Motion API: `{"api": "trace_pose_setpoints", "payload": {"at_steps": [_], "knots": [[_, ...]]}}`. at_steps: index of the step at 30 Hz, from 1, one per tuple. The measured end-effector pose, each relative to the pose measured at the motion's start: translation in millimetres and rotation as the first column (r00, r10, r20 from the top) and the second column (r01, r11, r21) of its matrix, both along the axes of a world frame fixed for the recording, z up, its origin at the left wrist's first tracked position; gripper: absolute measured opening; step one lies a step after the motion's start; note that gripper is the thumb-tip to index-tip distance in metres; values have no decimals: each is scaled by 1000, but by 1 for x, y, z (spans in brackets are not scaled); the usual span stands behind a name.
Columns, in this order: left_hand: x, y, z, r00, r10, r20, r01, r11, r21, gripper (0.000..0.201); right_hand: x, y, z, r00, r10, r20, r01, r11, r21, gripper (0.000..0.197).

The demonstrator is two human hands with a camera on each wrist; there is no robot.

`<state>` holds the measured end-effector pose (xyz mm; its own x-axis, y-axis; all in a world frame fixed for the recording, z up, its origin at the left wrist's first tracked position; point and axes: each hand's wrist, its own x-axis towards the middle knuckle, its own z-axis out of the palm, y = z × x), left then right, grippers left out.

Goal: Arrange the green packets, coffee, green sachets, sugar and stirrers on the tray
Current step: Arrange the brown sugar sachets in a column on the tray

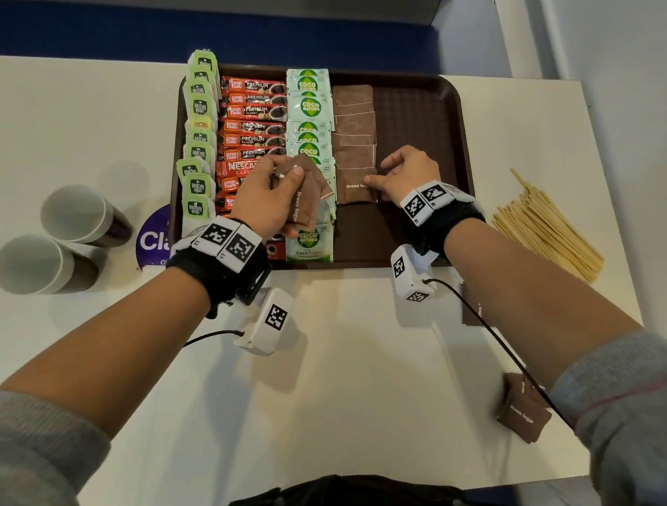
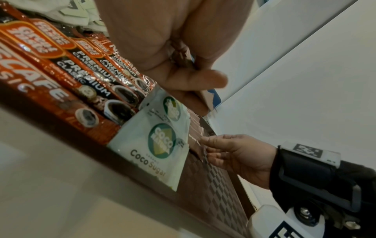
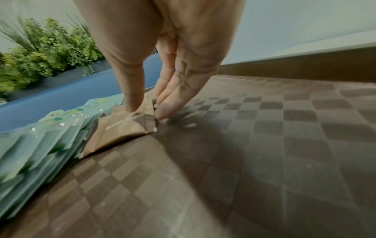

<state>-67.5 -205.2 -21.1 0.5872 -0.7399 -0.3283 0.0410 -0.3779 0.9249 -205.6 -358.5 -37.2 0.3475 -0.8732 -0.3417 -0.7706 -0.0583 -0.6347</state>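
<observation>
On the brown tray (image 1: 425, 123) lie four columns: green packets (image 1: 199, 143), coffee sticks (image 1: 256, 126), green sachets (image 1: 307, 105) and brown sugar packets (image 1: 353, 130). My left hand (image 1: 293, 183) hovers over the near green sachets and grips a few brown sugar packets (image 1: 307, 202); they are mostly hidden in the left wrist view (image 2: 181, 56). My right hand (image 1: 377, 174) pinches the right edge of the nearest brown sugar packet (image 1: 354, 188) in the column. In the right wrist view the thumb and fingers (image 3: 162, 111) close on that packet (image 3: 126, 127). The wooden stirrers (image 1: 543, 226) lie on the table, right of the tray.
Two paper cups (image 1: 74, 213) (image 1: 34, 263) stand left of the tray, beside a purple sticker (image 1: 153, 240). Loose brown sugar packets (image 1: 521, 414) lie on the white table under my right forearm. The tray's right side is bare checkered surface (image 3: 264, 145).
</observation>
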Motion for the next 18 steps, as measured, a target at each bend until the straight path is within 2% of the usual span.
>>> {"api": "trace_pose_setpoints", "payload": {"at_steps": [4, 8, 10, 12, 14, 18], "knots": [[-4, -1, 3, 998, -33, -48, 33, 999, -4, 12, 6, 8, 15, 994, 95, 47, -93, 994, -51, 21], [-9, -1, 9, 993, -89, -83, 88, 996, -6, 23, 18, 23, 31, 948, 210, 241, -233, 970, 72, 21], [-11, 0, 12, 989, -117, -88, 116, 993, -18, 30, 21, 27, 35, 927, 256, 275, -296, 948, 115, 21], [-13, 1, 14, 985, -144, -91, 142, 990, -18, 36, 23, 29, 36, 914, 308, 264, -341, 936, 88, 15], [-14, 2, 15, 982, -163, -100, 162, 987, -19, 37, 24, 28, 39, 915, 308, 261, -337, 938, 76, 9], [-14, 5, 14, 980, -163, -111, 163, 987, -6, 33, 22, 21, 43, 927, 273, 257, -283, 959, 3, 15]]}}
